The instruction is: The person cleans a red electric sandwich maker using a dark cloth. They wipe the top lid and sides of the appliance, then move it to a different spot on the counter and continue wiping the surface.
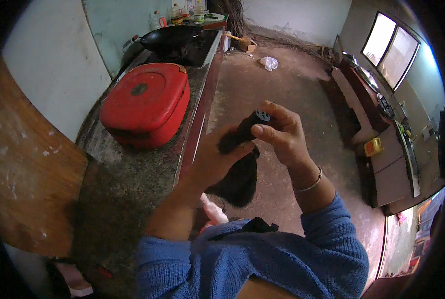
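Note:
Both hands are raised above the floor beside the counter, at the middle of the view. My left hand is closed around a dark fabric item, perhaps a sock; a wide part of it hangs below the fist. Its narrow upper end, with a small pale patterned patch, points up to the right. At that end, the thumb and forefinger of my right hand pinch the fabric beside the patch. The left fingertips are partly hidden behind the item.
A red lidded appliance sits on the stone counter at left, with a black wok on the stove behind it. Bottles stand farther back. A white plastic bag lies on the floor; a yellow jug is at right.

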`<state>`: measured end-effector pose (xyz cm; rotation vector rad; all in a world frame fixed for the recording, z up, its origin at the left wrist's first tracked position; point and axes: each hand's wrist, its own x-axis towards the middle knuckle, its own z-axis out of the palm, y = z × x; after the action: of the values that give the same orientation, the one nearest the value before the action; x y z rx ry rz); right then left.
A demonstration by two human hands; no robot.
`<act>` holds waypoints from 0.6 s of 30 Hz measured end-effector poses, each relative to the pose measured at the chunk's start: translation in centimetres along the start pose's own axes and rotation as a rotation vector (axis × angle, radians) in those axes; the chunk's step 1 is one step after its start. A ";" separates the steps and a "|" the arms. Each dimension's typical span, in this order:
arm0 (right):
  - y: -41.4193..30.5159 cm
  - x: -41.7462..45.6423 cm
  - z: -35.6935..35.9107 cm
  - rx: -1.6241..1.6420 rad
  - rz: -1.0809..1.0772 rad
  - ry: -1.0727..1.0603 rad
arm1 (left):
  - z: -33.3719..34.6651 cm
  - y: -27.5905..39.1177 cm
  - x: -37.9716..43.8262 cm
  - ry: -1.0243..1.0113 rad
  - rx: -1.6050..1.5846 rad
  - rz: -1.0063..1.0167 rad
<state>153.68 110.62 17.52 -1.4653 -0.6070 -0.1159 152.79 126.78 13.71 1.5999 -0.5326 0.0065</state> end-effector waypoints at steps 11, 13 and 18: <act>0.6 -0.3 -3.6 0.155 -0.113 0.277 | 3.0 -2.3 -1.4 0.010 0.649 0.175; 1.0 0.1 -4.7 0.270 -0.075 0.343 | 2.7 -3.7 -2.1 -0.012 0.596 0.153; 5.8 0.0 -5.1 0.579 0.120 0.276 | 3.0 -3.8 -1.0 0.288 0.688 0.334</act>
<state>157.81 106.57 12.38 -0.8987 -0.2889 -0.0413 152.26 124.30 9.42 2.1042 -0.5992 0.7284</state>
